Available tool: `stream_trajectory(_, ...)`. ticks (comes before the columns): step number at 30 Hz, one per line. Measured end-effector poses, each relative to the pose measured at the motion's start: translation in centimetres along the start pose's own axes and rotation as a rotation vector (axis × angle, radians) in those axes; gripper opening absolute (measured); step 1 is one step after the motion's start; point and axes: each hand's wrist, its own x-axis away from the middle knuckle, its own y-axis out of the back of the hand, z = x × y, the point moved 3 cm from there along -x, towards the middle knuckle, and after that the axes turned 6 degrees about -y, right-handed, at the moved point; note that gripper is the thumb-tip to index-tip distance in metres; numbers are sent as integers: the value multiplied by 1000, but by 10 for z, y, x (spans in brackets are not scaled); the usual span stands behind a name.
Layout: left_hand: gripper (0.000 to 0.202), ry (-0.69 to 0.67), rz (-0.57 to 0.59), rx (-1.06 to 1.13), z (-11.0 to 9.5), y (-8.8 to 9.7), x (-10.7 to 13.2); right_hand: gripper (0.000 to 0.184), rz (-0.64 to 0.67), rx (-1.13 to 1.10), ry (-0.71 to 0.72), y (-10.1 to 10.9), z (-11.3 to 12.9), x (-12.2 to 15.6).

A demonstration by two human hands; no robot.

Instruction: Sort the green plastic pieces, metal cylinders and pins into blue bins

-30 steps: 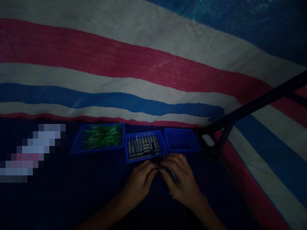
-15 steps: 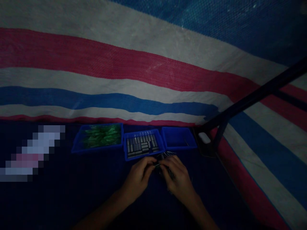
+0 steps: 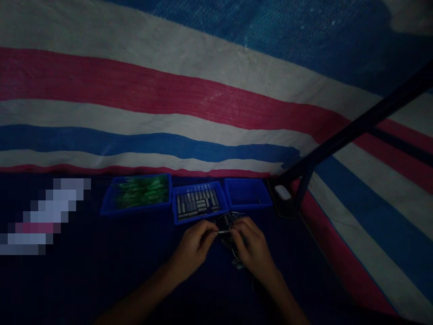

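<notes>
Between my two hands a thin metal rod (image 3: 223, 232) lies roughly level, pinched at both ends. My left hand (image 3: 194, 243) is closed on its left end with thumb and forefinger. The right end sits between the fingertips of my right hand (image 3: 252, 241), also closed. Beneath and behind the fingers is a loose pile of dark and shiny metal pieces (image 3: 238, 262), partly hidden by my right hand. Just beyond stands a blue tray (image 3: 175, 212) holding several short grey cylinders in rows. Dim light hides the rod's finer details.
To the left, another blue tray (image 3: 106, 207) holds green plastic pieces. A third blue tray (image 3: 248, 205) on the right contains a thin piece. Past it lies a white mouse (image 3: 282, 192) on a dark pad. A dark metal bar (image 3: 355, 121) slants before the striped sheet (image 3: 203, 97).
My hands have moved slightly apart, and more of the rod shows between them. The whole view has shifted a little, with the trays now slightly further left.
</notes>
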Motion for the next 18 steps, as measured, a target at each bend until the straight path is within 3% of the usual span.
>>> stream_trajectory(4, 16, -11, 17, -64, -4, 1, -1, 16, -53, -31, -2, 6, -4, -5)
stream_trajectory(8, 13, -19, 59, -213, -5, -3, -2, 4, -320, 56, -55, 34, -25, -21)
stream_trajectory(10, 21, -44, 95, -365, -5, -8, -2, 17, -387, 156, -94, 44, -38, -27)
stream_trajectory(13, 33, -73, 156, -574, -5, -14, 0, 29, -389, 215, -120, 45, -49, -25)
stream_trajectory(15, 30, -86, 185, -632, -4, -16, 1, 22, -355, 195, -108, 39, -47, -19)
stream_trajectory(18, 22, -85, 205, -663, -2, -15, 1, 12, -194, 128, -53, 27, -36, -13)
